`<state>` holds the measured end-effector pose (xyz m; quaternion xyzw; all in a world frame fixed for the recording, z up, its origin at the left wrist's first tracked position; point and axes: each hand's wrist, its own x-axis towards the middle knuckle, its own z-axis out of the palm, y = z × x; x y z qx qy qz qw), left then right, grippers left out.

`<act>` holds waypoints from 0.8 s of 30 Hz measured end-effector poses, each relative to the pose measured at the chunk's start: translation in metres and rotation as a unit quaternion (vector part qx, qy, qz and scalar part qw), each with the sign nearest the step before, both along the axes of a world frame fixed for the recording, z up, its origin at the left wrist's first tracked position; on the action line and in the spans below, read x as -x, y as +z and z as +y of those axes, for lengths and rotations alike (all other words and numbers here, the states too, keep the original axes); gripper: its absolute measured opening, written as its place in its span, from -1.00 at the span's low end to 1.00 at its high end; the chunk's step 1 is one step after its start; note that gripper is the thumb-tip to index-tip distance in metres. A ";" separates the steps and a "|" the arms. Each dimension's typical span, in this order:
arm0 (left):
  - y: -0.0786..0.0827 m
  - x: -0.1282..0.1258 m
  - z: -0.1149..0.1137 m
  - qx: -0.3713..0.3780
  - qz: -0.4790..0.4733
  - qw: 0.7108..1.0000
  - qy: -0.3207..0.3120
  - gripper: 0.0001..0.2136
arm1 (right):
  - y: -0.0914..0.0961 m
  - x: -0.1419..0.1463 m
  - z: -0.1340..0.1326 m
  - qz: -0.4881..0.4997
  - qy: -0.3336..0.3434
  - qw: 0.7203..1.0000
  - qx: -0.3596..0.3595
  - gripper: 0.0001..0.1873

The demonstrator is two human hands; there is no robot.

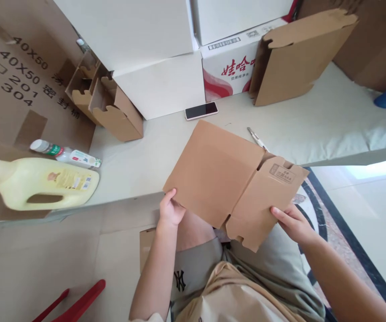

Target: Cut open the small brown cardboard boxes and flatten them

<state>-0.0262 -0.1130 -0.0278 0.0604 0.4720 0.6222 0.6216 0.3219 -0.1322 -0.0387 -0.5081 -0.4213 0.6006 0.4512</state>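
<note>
Both of my hands hold a flattened brown cardboard box [216,167] above my lap, tilted over the front edge of the table. My left hand [172,209] pinches its near left corner, thumb on top and the other fingers hidden underneath. At the right end, my right hand [293,222] grips the flap section with the thumb on its face, below a small printed stamp. A fold line with slots runs between the large panel and the notched flap. Just behind the cardboard lies a slim white and grey pen-like tool [257,137].
A phone [201,111] lies on the covered table [156,147] before white boxes [159,85]. Folded cardboard boxes stand left [119,112] and right [296,62]. A yellowish jug [45,183] and a small bottle [50,148] sit left. Red legs [82,304] show on the floor.
</note>
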 end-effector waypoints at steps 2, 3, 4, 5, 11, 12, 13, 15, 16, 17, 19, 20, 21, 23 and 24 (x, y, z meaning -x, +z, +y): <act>-0.001 0.011 0.002 -0.008 0.010 0.999 -0.049 -0.65 | 0.009 -0.015 0.005 -0.020 0.072 0.997 0.022 -0.62; -0.001 0.017 0.003 -0.014 0.019 0.996 -0.084 -0.62 | 0.013 -0.022 0.007 -0.023 0.096 0.995 0.029 -0.60; -0.001 0.023 0.003 -0.021 0.030 0.992 -0.121 -0.58 | 0.017 -0.027 0.008 -0.019 0.102 0.994 0.034 -0.59; -0.001 0.029 0.003 -0.031 0.037 0.987 -0.153 -0.55 | 0.020 -0.032 0.010 -0.011 0.101 0.994 0.041 -0.59; 0.020 0.020 0.017 -0.019 0.155 0.956 -0.250 -0.35 | 0.016 -0.035 0.026 -0.033 0.068 0.994 0.073 -0.48; 0.023 0.013 0.022 0.004 0.189 0.950 -0.247 -0.38 | 0.015 -0.032 0.033 -0.078 0.048 0.994 0.057 -0.48; 0.024 0.007 0.029 0.015 0.214 0.949 -0.230 -0.40 | 0.014 -0.027 0.041 -0.139 0.023 0.990 0.031 -0.49; 0.022 -0.003 0.044 0.013 0.242 0.953 -0.184 -0.44 | 0.015 -0.014 0.063 -0.292 -0.029 0.955 -0.046 -0.54; 0.018 -0.004 0.051 0.007 0.255 0.954 -0.157 -0.46 | 0.017 -0.005 0.074 -0.359 -0.037 0.928 -0.095 -0.51; 0.014 -0.004 0.058 0.006 0.271 0.953 -0.133 -0.47 | 0.018 0.005 0.086 -0.410 -0.028 0.899 -0.151 -0.47; 0.005 0.000 0.069 0.018 0.316 0.944 -0.099 -0.51 | 0.020 0.031 0.108 -0.467 0.032 0.845 -0.259 -0.45; 0.001 0.004 0.071 0.028 0.345 0.934 -0.094 -0.53 | 0.020 0.045 0.117 -0.492 0.068 0.816 -0.296 -0.46; -0.002 0.008 0.072 0.039 0.382 0.918 -0.098 -0.57 | 0.019 0.059 0.126 -0.516 0.101 0.789 -0.318 -0.46; -0.002 0.016 0.070 0.084 0.494 0.855 -0.136 -0.63 | 0.013 0.084 0.140 -0.555 0.158 0.748 -0.329 -0.41; 0.001 0.019 0.068 0.118 0.565 0.801 -0.156 -0.65 | 0.009 0.094 0.146 -0.569 0.183 0.734 -0.324 -0.38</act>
